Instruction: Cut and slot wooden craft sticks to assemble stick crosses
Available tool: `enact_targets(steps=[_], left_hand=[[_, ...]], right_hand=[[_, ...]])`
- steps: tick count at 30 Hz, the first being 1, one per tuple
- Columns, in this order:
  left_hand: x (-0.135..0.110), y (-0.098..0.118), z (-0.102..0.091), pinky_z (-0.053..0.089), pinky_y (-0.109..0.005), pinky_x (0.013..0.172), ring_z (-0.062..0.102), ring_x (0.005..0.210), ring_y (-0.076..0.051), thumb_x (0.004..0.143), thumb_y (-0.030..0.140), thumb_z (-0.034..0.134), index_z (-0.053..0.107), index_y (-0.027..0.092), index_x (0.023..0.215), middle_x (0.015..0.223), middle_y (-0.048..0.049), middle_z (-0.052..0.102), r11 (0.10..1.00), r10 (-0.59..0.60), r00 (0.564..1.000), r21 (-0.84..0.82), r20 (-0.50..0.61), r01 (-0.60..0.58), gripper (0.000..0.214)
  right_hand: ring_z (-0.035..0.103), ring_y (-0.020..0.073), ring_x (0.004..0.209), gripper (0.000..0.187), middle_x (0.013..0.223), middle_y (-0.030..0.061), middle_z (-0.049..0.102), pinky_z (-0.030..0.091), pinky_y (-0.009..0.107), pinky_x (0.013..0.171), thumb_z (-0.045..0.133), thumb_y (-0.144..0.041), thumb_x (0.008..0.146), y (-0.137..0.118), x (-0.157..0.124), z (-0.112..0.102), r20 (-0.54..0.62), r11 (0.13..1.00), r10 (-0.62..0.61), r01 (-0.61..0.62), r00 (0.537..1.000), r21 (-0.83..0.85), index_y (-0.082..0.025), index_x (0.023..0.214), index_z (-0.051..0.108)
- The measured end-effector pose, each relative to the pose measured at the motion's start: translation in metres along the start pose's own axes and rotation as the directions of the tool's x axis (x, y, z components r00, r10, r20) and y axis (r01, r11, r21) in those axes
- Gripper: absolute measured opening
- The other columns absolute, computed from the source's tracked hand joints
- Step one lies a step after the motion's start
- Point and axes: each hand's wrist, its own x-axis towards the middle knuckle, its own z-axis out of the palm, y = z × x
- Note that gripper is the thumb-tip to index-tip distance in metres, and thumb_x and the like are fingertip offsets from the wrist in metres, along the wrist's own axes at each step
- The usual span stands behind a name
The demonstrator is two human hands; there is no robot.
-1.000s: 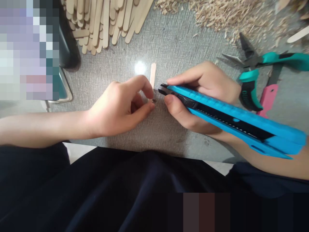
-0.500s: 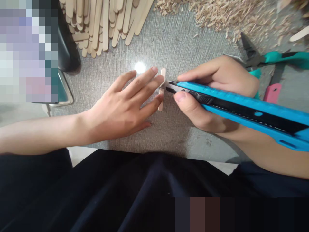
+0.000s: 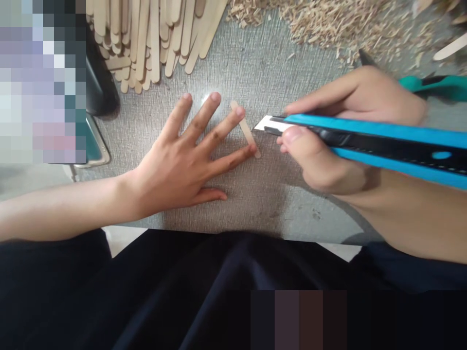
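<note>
My left hand lies spread over the grey tabletop, palm down. Two of its fingertips rest on a short, thin wooden stick, which slants from upper left to lower right. My right hand is closed around a blue box cutter, thumb near the slider. The cutter's bare blade points left and stops a little to the right of the stick, apart from it.
Many craft sticks are piled at the upper left, beside a black object. Wood shavings are heaped at the top. Teal-handled pliers lie behind my right hand. A lone stick lies far right.
The short stick has turned from nearly upright to slanted. My left fingers have spread wider. The box cutter in my right hand has moved right, its blade off the stick.
</note>
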Motion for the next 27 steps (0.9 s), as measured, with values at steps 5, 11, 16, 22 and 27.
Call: enact_targets(steps=[5, 11, 16, 22, 27], left_hand=[[0.0, 0.002, -0.003, 0.016, -0.103, 0.134, 0.017, 0.181, -0.066, 0.103, 0.076, 0.074, 0.015, 0.049, 0.189, 0.201, -0.0135, 0.012, 1.0, -0.026, 1.0, 0.014, 0.006, 0.025, 0.107], [-0.002, 0.005, -0.001, 0.018, -0.102, 0.134, 0.02, 0.18, -0.066, 0.102, 0.065, 0.082, 0.02, 0.047, 0.188, 0.2, -0.0139, 0.018, 0.999, -0.032, 0.997, 0.001, -0.067, 0.032, 0.108], [-0.002, 0.005, 0.002, 0.016, -0.103, 0.134, 0.019, 0.18, -0.067, 0.103, 0.066, 0.078, 0.024, 0.044, 0.188, 0.2, -0.0135, 0.02, 0.999, -0.026, 0.996, -0.037, -0.089, 0.023, 0.103], [-0.002, 0.006, 0.002, 0.014, -0.104, 0.132, 0.018, 0.179, -0.069, 0.103, 0.066, 0.077, 0.024, 0.045, 0.188, 0.2, -0.0137, 0.019, 0.999, -0.031, 0.996, -0.031, -0.084, 0.029, 0.102], [-0.002, 0.005, 0.003, 0.014, -0.104, 0.132, 0.019, 0.178, -0.07, 0.106, 0.068, 0.072, 0.017, 0.044, 0.189, 0.2, -0.0148, 0.017, 0.999, -0.023, 0.998, 0.024, -0.061, 0.024, 0.102]], right_hand=[[0.073, 0.0238, 0.068, 0.01, 0.08, 0.0009, 0.08, 0.059, 0.046, 0.066, 0.076, -0.041, 0.09, -0.014, 0.001, 0.004, 0.107, 0.999, -0.032, 0.036, 0.994, -0.036, -0.033, 0.097, 0.078], [0.071, 0.0241, 0.066, 0.011, 0.078, -0.0023, 0.078, 0.057, 0.048, 0.065, 0.077, -0.039, 0.089, -0.016, -0.001, 0.005, 0.12, 1.0, 0.013, -0.01, 0.993, -0.019, -0.035, 0.099, 0.075], [0.074, 0.0231, 0.07, 0.012, 0.084, -0.0036, 0.081, 0.061, 0.046, 0.068, 0.077, -0.033, 0.093, -0.014, 0.001, 0.003, 0.173, 0.999, -0.025, 0.03, 0.985, -0.026, -0.036, 0.105, 0.074], [0.074, 0.0254, 0.064, 0.016, 0.078, -0.0025, 0.079, 0.064, 0.047, 0.063, 0.08, -0.033, 0.09, -0.011, -0.001, 0.006, 0.14, 0.993, -0.1, 0.107, 0.985, -0.041, -0.037, 0.106, 0.076], [0.078, 0.0268, 0.069, 0.013, 0.083, 0.0, 0.082, 0.068, 0.048, 0.069, 0.075, -0.031, 0.093, -0.012, -0.003, 0.008, 0.133, 0.993, -0.079, 0.089, 0.988, -0.073, -0.035, 0.105, 0.076]])
